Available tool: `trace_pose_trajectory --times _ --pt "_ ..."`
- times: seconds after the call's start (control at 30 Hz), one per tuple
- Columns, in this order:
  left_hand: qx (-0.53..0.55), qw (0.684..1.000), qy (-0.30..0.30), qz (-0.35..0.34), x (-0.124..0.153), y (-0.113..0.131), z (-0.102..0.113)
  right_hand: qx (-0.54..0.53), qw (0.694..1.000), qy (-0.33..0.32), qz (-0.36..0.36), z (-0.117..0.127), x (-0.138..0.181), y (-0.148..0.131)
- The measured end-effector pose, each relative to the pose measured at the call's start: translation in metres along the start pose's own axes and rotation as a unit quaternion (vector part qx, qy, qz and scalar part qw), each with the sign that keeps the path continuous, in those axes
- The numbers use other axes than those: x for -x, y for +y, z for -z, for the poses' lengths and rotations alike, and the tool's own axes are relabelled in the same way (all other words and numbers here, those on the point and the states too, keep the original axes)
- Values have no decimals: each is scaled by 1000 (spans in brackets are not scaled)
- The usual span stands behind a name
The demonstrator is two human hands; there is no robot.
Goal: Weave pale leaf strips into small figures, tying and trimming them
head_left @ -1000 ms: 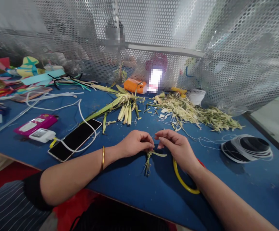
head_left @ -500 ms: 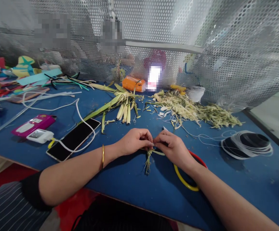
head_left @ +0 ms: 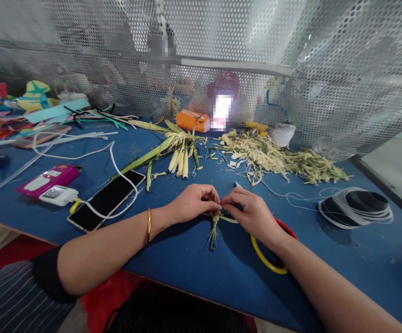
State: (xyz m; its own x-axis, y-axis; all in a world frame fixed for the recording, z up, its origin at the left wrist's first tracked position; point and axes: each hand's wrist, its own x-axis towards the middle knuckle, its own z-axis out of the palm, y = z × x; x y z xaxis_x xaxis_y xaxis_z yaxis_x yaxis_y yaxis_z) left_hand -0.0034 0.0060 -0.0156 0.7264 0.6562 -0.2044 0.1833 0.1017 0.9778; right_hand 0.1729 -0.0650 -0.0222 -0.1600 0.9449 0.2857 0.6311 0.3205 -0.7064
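Note:
Both hands meet fingertip to fingertip over the near middle of the blue table. My left hand point(head_left: 199, 202), a gold bangle on its wrist, is closed in a pinch, with a fine pale thread showing at its fingers. My right hand point(head_left: 251, 210) pinches against it from the other side, seemingly on the same thread; the exact grip is hidden. Just under the fingertips lies a small knotted bundle of green leaf strips point(head_left: 214, 226), its frayed end toward me. Partly beneath my right hand and wrist is a pair of scissors point(head_left: 269, 264) with red and yellow handles.
Split leaf stalks point(head_left: 182, 157) and a heap of pale plaited leaf pieces point(head_left: 266, 152) lie beyond my hands. A spool of white thread point(head_left: 356, 208) stands right. Left are a black phone point(head_left: 107, 201), white cable and magenta device point(head_left: 46, 180). Perforated metal sheeting point(head_left: 221, 41) closes the back.
Almost nothing differs. Both hands hold the same pinch, with only slight finger movement, and the leaf bundle stays below them.

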Motion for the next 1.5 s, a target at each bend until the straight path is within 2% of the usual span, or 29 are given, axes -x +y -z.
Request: trace_pose_trajectory --times 0.23,0.63,0.73,0.83,0.93,1.03,1.1,1.2,1.3,1.37,1.5 --pt "20 1000 -5 -6 -1 -1 1 7 1000 4 3 6 0 -5" --pt "44 998 41 11 -1 2 1 21 999 -32 35 9 1 -10" --pt "49 998 38 10 -1 1 2 1 1000 -26 7 7 2 -6" --pt "50 998 32 6 -2 -2 3 -88 994 -1 -60 2 1 -1" --pt "33 999 24 -6 -3 -4 3 -131 988 -13 -81 -3 1 1" --pt "-12 999 21 -30 -2 -4 3 -87 994 -35 -64 -7 1 1" --pt "-79 994 33 -61 0 -2 2 -67 995 -38 -60 -7 1 1" --pt "-213 965 69 -134 4 0 0 -47 996 -30 -63 -7 1 0" --pt "-324 916 108 -210 7 -2 -3 -44 996 -29 -69 -7 1 0" --pt "-406 867 131 -259 8 -5 -5 -45 996 -27 -75 -7 1 -1" --pt "-554 749 145 -333 9 -10 -6 -66 994 -20 -86 -8 1 0"
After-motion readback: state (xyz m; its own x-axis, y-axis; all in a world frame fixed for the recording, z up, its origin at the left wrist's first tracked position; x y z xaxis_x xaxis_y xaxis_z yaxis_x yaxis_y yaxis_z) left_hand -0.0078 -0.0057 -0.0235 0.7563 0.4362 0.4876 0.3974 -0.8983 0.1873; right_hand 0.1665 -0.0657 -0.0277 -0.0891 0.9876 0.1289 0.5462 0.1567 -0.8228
